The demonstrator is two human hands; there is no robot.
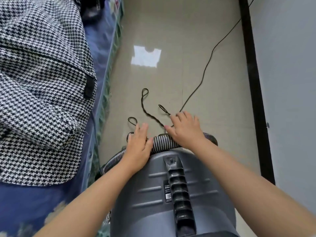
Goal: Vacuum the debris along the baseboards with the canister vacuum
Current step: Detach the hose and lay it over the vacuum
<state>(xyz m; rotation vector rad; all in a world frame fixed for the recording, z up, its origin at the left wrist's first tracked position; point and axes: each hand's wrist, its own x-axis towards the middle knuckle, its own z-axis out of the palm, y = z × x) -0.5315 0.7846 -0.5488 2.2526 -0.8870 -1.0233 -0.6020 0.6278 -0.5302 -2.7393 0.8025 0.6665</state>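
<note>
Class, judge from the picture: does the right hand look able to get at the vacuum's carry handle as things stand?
Probably yes. The right hand rests on the ribbed hose, just beyond the canister's carry handle, and nothing covers the handle.

I see a bright room, a white shine on the floor (171, 48), and bent, blurry edges.

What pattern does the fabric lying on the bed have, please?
Black-and-white houndstooth fabric, shown best in the head view.
</note>
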